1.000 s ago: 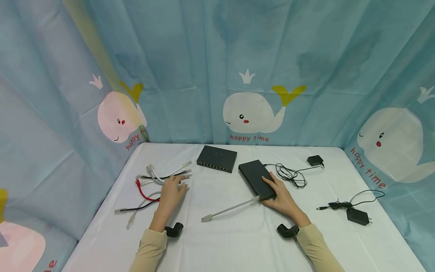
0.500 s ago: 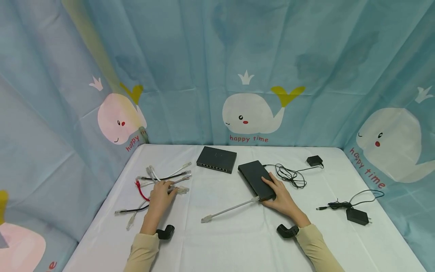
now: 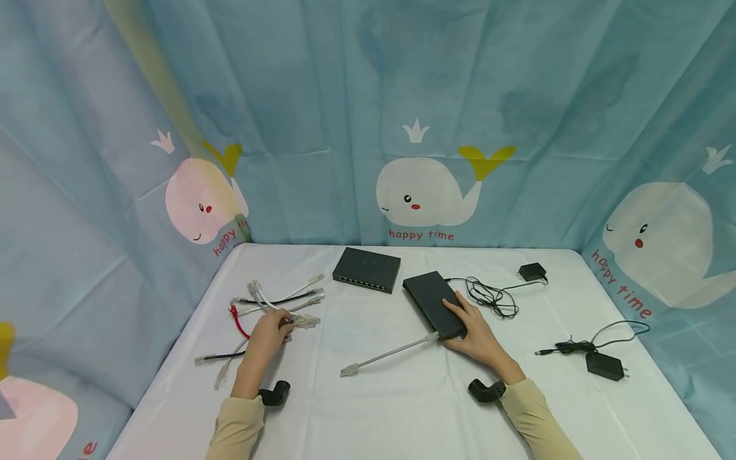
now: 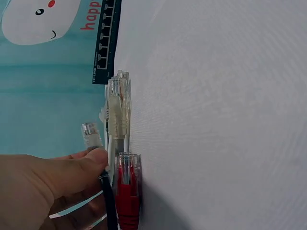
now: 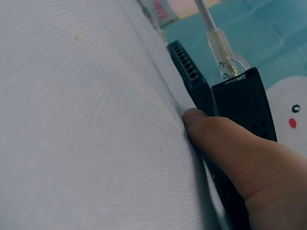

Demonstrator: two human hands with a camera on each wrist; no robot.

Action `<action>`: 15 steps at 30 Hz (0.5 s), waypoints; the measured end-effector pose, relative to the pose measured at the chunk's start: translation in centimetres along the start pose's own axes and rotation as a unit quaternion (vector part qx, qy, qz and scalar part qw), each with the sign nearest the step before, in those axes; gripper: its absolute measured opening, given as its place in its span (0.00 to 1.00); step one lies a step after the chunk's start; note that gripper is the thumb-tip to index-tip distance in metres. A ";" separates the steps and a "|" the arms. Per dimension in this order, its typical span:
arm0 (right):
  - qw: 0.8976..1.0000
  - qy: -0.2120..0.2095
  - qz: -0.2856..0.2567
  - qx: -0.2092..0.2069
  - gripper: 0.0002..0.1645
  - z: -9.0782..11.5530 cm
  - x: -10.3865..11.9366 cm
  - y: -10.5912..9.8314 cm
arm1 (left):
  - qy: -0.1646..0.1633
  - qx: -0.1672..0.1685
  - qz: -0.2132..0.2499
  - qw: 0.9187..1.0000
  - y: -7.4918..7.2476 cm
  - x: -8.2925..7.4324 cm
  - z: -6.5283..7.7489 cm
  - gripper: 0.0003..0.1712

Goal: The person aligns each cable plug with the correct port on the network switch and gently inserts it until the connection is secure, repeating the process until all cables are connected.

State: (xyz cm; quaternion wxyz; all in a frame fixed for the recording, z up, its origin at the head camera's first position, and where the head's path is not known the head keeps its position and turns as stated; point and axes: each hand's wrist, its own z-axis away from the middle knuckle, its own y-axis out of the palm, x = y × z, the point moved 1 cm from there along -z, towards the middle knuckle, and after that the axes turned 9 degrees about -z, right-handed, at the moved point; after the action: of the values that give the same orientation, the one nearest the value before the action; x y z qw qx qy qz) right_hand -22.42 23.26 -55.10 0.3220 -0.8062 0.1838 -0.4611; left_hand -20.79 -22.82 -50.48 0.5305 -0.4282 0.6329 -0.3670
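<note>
My left hand is at the pile of short network cables on the left side of the table. Its thumb and fingers pinch a black network cable just behind the clear plug. A red-booted plug and several clear plugs lie close beside the fingertips. My right hand grips the near right corner of a black network switch, thumb along its near edge and fingers over the top. A grey network cable runs from that switch's near end, its other plug lying on the cloth.
A second black switch, with a row of ports, lies at the back middle. A black adapter with a coiled cord sits back right. Another adapter with its bundled lead lies nearer on the right. A whale-print curtain hangs behind.
My left hand has drawn back toward me and to the left over the cables, and its fingers have closed on the black cable. The right hand and its switch have stayed in place.
</note>
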 end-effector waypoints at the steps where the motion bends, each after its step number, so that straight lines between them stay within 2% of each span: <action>1: 1.000 0.001 -0.002 0.000 0.53 0.0 0.0 0.0 | -0.001 0.004 0.000 1.000 0.0 0.0 0.0 0.09; 5: 1.000 0.000 0.000 0.002 0.53 0.1 -0.1 0.1 | -0.001 0.014 -0.003 1.000 -0.3 -0.2 -0.1 0.10; 15: 1.000 -0.009 0.006 0.001 0.53 0.0 -0.2 0.0 | 0.045 -0.005 0.015 0.999 -0.1 -1.3 -0.5 0.10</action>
State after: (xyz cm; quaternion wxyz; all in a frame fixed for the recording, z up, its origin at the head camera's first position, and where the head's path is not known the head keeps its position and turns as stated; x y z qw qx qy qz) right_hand -22.53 23.37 -55.20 0.3271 -0.8090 0.1852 -0.4520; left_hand -21.22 -21.61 -49.87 0.5050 -0.4041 0.6642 -0.3748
